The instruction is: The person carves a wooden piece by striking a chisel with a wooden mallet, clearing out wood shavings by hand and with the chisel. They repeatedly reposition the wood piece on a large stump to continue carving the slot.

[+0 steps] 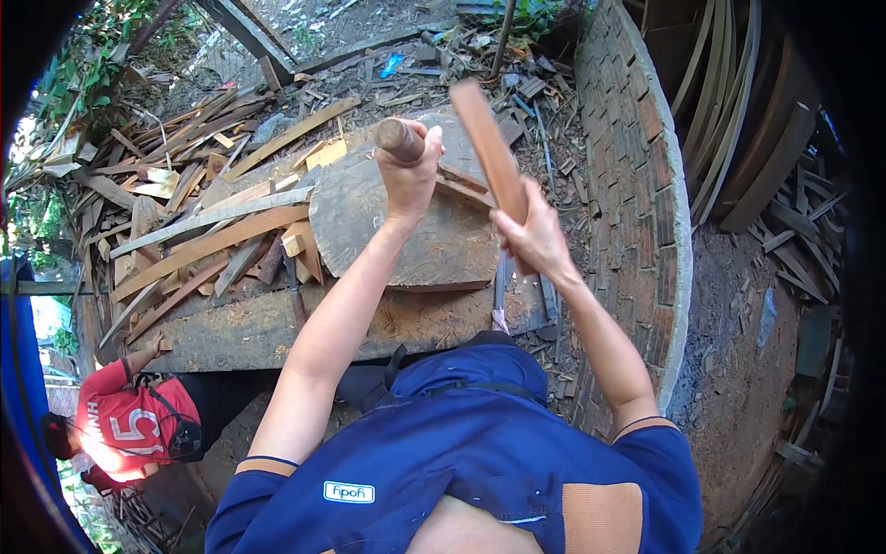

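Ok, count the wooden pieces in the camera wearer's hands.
2: a brown, round-ended wooden piece in the left hand; a long, flat, reddish-brown wooden bar in the right hand.

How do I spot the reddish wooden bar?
Find the big, rounded grey wooden slab. Over its right side, the right hand grips the long reddish-brown wooden bar, flat-sided, not round like the brown wooden cylinder in the left hand.
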Demonstrator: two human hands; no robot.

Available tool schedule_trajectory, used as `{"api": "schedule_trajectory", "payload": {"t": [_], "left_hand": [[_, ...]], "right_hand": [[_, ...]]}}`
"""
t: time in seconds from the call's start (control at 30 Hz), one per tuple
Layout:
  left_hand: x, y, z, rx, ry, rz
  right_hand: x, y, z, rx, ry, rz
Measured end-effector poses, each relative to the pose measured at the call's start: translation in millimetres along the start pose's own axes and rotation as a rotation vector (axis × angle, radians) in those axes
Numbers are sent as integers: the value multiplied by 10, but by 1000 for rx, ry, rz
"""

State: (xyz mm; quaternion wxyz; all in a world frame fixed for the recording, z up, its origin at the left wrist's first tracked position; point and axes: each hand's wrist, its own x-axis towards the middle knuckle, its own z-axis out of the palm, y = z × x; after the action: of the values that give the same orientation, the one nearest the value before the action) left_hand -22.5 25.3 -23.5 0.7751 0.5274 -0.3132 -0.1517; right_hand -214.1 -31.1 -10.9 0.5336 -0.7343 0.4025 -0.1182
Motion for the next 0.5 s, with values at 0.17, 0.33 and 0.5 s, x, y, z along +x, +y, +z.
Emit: {"api": "schedule_trajectory", "payload": {"t": [0.17, 0.33, 0.5], "left_hand": [[-88, 1, 88, 45, -39, 54], [-60, -203, -14, 76, -56, 109], [-77, -364, 185, 352, 223, 321]], "right_hand": [[-137, -1001, -361, -39, 436, -922], [-291, -1031, -550, -1072, 342, -942], [-411, -1135, -557, -653, 402, -1077]]}}
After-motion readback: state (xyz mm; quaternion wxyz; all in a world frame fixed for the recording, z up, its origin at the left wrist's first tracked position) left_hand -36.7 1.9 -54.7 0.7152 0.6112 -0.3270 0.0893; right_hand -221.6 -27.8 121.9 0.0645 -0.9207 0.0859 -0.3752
